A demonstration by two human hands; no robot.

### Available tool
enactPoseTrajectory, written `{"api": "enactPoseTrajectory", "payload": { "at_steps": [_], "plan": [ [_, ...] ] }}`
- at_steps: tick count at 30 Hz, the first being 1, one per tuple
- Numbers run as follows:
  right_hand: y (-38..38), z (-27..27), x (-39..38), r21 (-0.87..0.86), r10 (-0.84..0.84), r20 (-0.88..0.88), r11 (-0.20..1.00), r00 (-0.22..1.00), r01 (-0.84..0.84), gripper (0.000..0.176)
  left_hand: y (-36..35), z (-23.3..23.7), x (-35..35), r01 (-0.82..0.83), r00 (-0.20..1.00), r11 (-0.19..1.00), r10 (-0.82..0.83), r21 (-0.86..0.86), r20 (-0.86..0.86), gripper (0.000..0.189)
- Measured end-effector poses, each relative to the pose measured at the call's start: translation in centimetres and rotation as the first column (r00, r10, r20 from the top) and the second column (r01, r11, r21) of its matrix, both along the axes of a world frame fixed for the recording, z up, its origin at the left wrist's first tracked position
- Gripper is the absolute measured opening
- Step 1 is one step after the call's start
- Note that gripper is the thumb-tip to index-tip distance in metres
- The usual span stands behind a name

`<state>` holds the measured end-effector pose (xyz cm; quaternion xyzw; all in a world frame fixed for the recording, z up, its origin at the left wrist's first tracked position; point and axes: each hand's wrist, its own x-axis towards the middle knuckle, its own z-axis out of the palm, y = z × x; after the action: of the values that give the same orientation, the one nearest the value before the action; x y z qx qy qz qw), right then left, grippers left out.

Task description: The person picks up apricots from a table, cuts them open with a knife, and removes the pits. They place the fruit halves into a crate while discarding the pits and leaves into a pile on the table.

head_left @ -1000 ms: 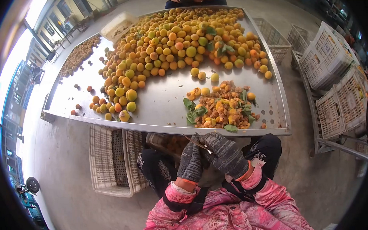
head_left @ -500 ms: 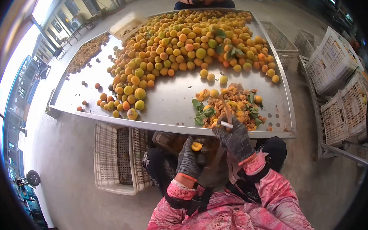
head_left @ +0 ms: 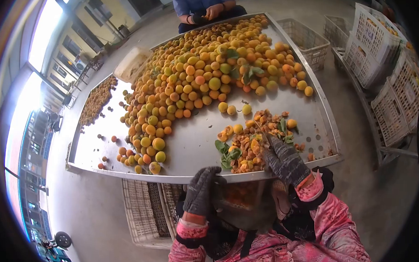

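Observation:
My left hand (head_left: 202,191), in a dark grey knit glove, is at the near edge of the metal table (head_left: 190,153). Its fingers are bent together, and whatever they hold is hidden. My right hand (head_left: 287,161), gloved alike, reaches over the near right side of a heap of torn, split apricots (head_left: 250,151). Its fingers are close together at the heap, and I cannot make out what is in them. Green leaves (head_left: 227,152) lie at the heap's left side. A big pile of whole apricots (head_left: 193,79) covers the table's far part.
A pale plastic basin (head_left: 131,63) is at the table's left edge, near small brown pits (head_left: 97,101). Under the near edge are a white crate (head_left: 144,212) and an orange-filled container (head_left: 239,196). More crates (head_left: 374,49) are stacked on the right. Another person (head_left: 202,3) sits opposite.
My left hand has risen to the table edge, and the apricot half beside it is out of sight. My right hand has shifted right; its white-ended tool no longer shows. The view has tilted.

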<state>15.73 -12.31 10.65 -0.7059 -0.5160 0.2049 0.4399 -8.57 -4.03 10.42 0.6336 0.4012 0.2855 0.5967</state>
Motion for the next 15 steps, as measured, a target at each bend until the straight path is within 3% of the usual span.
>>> {"api": "enactPoseTrajectory", "payload": {
  "at_steps": [1,5,8,10,11,13,14,15],
  "plan": [
    [-0.3,1.2,0.0,-0.111,-0.008,-0.087,0.994,0.996,-0.002,0.045,0.6,3.7,2.0,-0.043,0.998,0.977,0.052,-0.209,0.038,0.029],
    [-1.3,-0.7,0.8,0.062,-0.011,-0.14,0.998,0.99,0.02,0.047,6.4,3.1,6.5,-0.022,0.998,0.993,0.014,-0.116,-0.069,0.03],
    [-2.0,-0.4,1.2,-0.077,-0.026,0.002,0.997,1.0,0.026,0.047,10.6,0.8,9.7,-0.054,0.988,0.996,0.043,-0.074,-0.151,0.032],
    [-2.1,-0.9,1.2,-0.104,-0.047,0.002,0.994,0.999,0.047,0.044,13.5,-2.0,11.5,0.006,0.979,0.993,0.017,0.116,-0.201,0.037],
    [-2.3,0.0,1.2,-0.134,-0.03,-0.076,0.991,0.997,0.019,0.044,14.5,-2.9,12.5,0.011,0.979,0.993,0.013,0.117,-0.203,0.037],
    [-2.5,0.0,1.4,-0.122,0.007,-0.161,0.992,0.987,-0.027,0.043,15.5,-3.7,14.8,0.095,0.925,0.967,0.002,0.236,-0.379,0.045],
    [-2.5,0.3,1.7,-0.123,0.002,-0.161,0.992,0.987,-0.022,0.043,15.8,-4.2,15.9,0.1,0.925,0.967,-0.003,0.236,-0.379,0.045],
    [-2.6,1.0,1.8,-0.155,0.004,-0.184,0.987,0.983,-0.033,0.042,15.9,-4.4,17.0,0.168,0.886,0.917,0.021,0.361,-0.464,0.048]
  ]
}}
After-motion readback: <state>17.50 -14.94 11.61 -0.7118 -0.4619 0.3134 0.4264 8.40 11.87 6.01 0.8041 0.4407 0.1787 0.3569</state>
